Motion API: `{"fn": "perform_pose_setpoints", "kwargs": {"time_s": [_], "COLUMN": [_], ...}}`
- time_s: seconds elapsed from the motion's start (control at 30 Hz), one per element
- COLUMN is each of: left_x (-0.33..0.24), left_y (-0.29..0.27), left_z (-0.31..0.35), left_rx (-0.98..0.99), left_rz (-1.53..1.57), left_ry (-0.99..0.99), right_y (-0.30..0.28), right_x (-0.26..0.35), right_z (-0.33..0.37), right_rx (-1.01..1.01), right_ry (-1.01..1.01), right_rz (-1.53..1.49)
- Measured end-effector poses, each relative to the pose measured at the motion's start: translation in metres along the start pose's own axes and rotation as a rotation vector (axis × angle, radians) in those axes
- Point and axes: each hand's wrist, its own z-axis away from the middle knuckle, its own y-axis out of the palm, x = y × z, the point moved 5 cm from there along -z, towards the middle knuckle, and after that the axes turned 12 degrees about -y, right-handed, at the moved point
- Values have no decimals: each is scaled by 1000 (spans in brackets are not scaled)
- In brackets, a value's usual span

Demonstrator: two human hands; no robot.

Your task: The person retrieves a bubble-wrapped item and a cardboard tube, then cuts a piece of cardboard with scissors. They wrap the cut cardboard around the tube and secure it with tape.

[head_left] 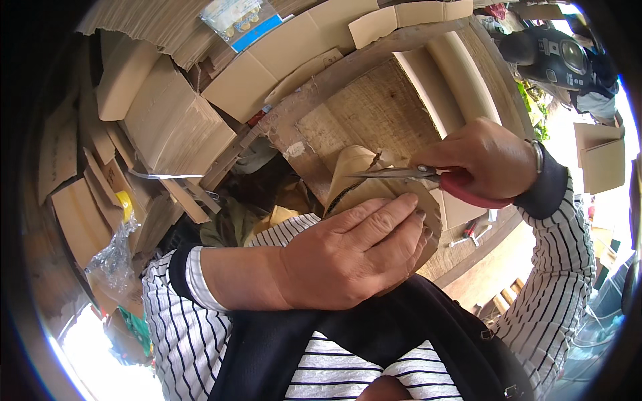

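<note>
A piece of brown cardboard (394, 192), curved at its far left end, is in front of my chest. My left hand (361, 250) holds it from the near side, its fingers laid together over the top; the thumb is hidden. A dark line or slit runs along the cardboard's left side. My right hand (491, 160) grips a pair of scissors (394, 172) by the red handle. The blades point left across the cardboard, and their tips are close to the dark line. Whether they are cutting into it I cannot tell.
Beyond my hands is a worn wooden bench (361, 100) with bent cardboard sheets (461, 77) on it. Stacked cardboard (177, 123) fills the left, near a yellow tape roll (124, 204). A small red-handled tool (471, 230) lies at the right. A dark vehicle (555, 60) stands far right.
</note>
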Motion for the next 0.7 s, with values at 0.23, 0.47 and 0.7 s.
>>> {"fn": "perform_pose_setpoints", "kwargs": {"time_s": [0.23,0.47,0.7], "left_x": [2,15,17], "left_y": [2,12,31], "left_z": [-8,-18,-16], "left_rx": [77,229,448], "left_rz": [-71,-151,-236], "left_ry": [-15,-43,117], "right_y": [15,99,235], "right_x": [-27,-57,-43], "right_z": [28,83,125], "right_rx": [-283,-687,-1058], "right_ry": [197,338,522], "right_rz": [-56,-120,-499]}}
